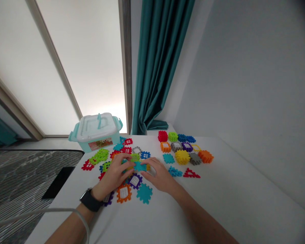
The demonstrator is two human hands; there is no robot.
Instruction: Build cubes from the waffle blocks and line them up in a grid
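Note:
A light-blue toothed building tile (139, 166) is pinched between my two hands above the middle of the table. My left hand (117, 171), with a black watch on its wrist, has its fingertips at the tile's left side. From the right, the fingers and thumb of my right hand (160, 174) grip the other side. A green tile (135, 157) shows just behind, and I cannot tell whether it is joined. Beneath and around the hands lie loose tiles, among them a purple one (135, 181), an orange one (123, 193) and a flat turquoise one (144, 193).
Sorted stacks, including a yellow stack (182, 157) and an orange stack (205, 156), stand on the right beside a red triangle piece (191, 173). A lidded box (99, 127) is at the back left. A white cable (53, 210) crosses the lower left.

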